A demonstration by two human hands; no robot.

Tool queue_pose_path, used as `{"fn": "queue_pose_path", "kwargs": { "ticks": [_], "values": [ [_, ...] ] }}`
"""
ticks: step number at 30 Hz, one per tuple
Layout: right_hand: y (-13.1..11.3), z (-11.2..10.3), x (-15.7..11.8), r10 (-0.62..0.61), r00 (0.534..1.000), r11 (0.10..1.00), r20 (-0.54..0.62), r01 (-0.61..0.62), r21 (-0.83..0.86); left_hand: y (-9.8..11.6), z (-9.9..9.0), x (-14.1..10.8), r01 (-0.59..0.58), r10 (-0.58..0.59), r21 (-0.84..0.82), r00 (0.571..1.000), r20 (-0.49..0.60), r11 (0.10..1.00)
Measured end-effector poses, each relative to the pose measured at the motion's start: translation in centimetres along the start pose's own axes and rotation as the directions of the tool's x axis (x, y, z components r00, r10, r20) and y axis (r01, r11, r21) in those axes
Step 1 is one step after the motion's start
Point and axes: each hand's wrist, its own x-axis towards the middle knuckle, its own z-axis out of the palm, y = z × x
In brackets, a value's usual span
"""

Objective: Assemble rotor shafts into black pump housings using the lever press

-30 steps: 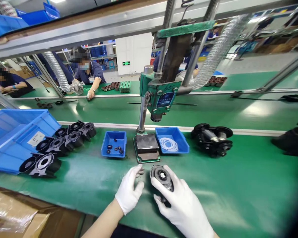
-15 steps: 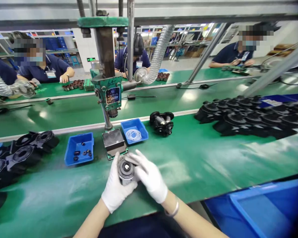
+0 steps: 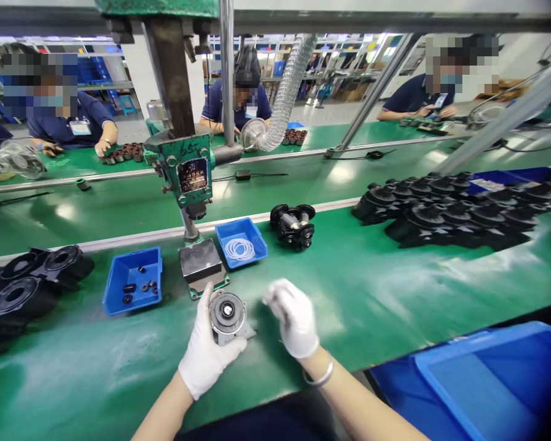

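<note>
My left hand (image 3: 206,352), in a white glove, grips a round grey metal housing (image 3: 234,332). A dark disc with a small bright centre forms the top of this housing, and its face is turned up. My right hand (image 3: 294,318), also gloved, is apart from the housing, to its right above the green bench. Its fingers are curled and drawn together, slightly blurred; whatever they hold, if anything, is hidden. Just beyond the housing stands a green bench press (image 3: 190,174) over a dark metal block (image 3: 201,260).
Small black parts lie in a blue tray (image 3: 111,294); white rings (image 3: 239,248) fill another. Behind is a black assembly with shiny shafts (image 3: 294,225). Black housings stand left (image 3: 21,294) and right (image 3: 441,220). A blue crate (image 3: 482,380) is below the bench edge. Co-workers sit opposite.
My right hand has come off the housing and moved right, its fingers curling in. My left hand keeps its hold. The view has shifted slightly.
</note>
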Motion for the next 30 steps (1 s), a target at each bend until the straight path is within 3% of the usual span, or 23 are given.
{"fn": "queue_pose_path", "kwargs": {
  "ticks": [4,6,8,10,11,13,15,17,24,30],
  "values": [
    [-0.5,1.1,0.3,-0.209,0.932,0.977,0.296,0.211,0.025,-0.1,0.0,0.1,0.005,-0.005,-0.045,1.0,0.009,0.999],
    [-0.6,0.3,0.6,-0.183,0.957,0.976,0.223,0.204,-0.071,-0.2,0.1,0.1,0.004,-0.004,-0.02,1.0,0.006,1.0],
    [-0.8,-1.2,1.5,-0.094,0.993,0.984,0.074,0.104,-0.142,-0.3,0.0,0.2,0.002,-0.002,0.014,1.0,0.006,1.0],
    [-1.2,-2.6,3.6,-0.055,0.998,0.951,0.039,0.065,-0.301,-0.4,-0.1,0.3,0.0,-0.001,0.03,1.0,0.013,1.0],
    [-1.4,-3.0,5.1,-0.068,0.994,0.892,0.088,0.1,-0.441,-0.4,-0.3,0.3,0.003,-0.004,0.031,1.0,0.02,1.0],
    [-2.0,-2.9,8.6,-0.107,0.952,0.619,0.287,0.29,-0.73,-0.5,-0.6,0.4,0.011,-0.012,0.029,0.999,0.045,1.0],
    [-2.2,-2.0,11.9,-0.052,0.842,0.328,0.537,0.522,-0.787,-0.7,-1.0,0.4,0.014,-0.015,0.017,0.997,0.079,1.0],
    [-2.0,-0.7,14.2,0.035,0.76,0.194,0.649,0.631,-0.751,-0.9,-1.4,0.3,0.011,-0.012,0.011,0.994,0.105,1.0],
    [-0.5,2.6,15.8,0.131,0.737,0.17,0.663,0.642,-0.748,-1.7,-1.6,0.0,0.002,-0.006,0.04,0.996,0.094,0.999],
    [-0.7,1.7,17.1,0.171,0.754,0.2,0.634,0.603,-0.772,-1.9,-1.4,0.1,0.012,-0.013,0.007,0.996,0.089,1.0]
  ]
}}
